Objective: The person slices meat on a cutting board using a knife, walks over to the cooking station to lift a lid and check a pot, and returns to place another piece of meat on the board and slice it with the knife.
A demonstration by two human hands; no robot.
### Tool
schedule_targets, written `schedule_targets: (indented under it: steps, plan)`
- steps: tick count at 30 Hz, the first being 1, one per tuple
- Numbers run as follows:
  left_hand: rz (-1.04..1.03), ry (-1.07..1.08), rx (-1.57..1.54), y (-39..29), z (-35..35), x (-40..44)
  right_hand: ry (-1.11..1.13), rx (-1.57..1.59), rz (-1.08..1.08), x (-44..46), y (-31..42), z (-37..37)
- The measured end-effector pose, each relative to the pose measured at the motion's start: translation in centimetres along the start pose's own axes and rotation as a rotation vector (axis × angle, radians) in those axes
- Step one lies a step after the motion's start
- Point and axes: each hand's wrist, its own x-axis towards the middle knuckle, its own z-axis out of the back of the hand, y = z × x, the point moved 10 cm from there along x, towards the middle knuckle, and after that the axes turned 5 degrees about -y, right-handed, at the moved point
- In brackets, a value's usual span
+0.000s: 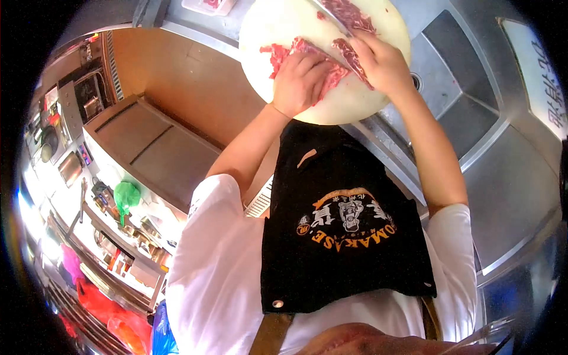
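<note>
A round, pale cutting board (260, 29) lies at the top of the view with raw red meat on it. My left hand (302, 83) has its fingers curled down over a piece of marbled meat (334, 77), holding it against the board. In my right hand (381, 62) is a knife (336, 18), its blade pointing up and left; the fingers hide the handle. Beside that hand lies a darker strip of meat (350, 58). Another large piece of meat (354, 15) rests past the blade, at the far side of the board.
To the right are a metal sink (441, 65) and a steel counter (509, 195). A clear plastic container (210, 6) with some meat stands left of the board. Shelves with utensils, a green bag (126, 196) and red bags (109, 310) fill the left side.
</note>
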Motion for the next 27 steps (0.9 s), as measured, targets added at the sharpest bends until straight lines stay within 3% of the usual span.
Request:
schedule_targets:
  steps: [6,8,14,16,19,21,23,25,26,27]
  plan:
    - [-0.045,0.004,0.076,0.1,-0.3,-0.3,0.143,-0.111,0.024,-11.3,0.9,3.2]
    - [-0.054,0.018,0.075,0.0,-0.2,-0.1,0.227,-0.196,-0.085,-12.2,-0.4,3.0]
    - [-0.052,0.049,0.082,-0.1,-0.6,-0.1,0.224,-0.091,-0.08,-6.7,0.6,-1.3]
    - [-0.038,0.057,0.065,0.2,-0.8,0.2,0.133,-0.093,0.014,-7.9,0.6,-0.1]
    - [-0.038,0.03,0.06,0.3,-0.4,0.3,0.255,-0.218,-0.124,-10.9,-2.0,1.4]
    - [-0.033,-0.009,0.049,0.3,-0.3,0.0,0.262,-0.073,-0.152,-11.5,-2.9,1.3]
    - [-0.026,0.003,0.049,0.2,-0.3,0.0,0.146,-0.036,-0.05,-7.6,-2.0,-1.4]
    - [-0.055,0.006,0.034,-0.2,0.2,0.5,0.234,0.011,-0.113,-2.2,-0.9,-4.5]
    - [-0.063,0.006,0.044,-0.2,0.3,0.4,0.078,0.022,0.043,0.2,-0.9,-5.3]
    - [-0.055,-0.005,0.029,-0.2,0.3,0.2,0.039,0.003,0.028,0.7,-0.1,-4.6]
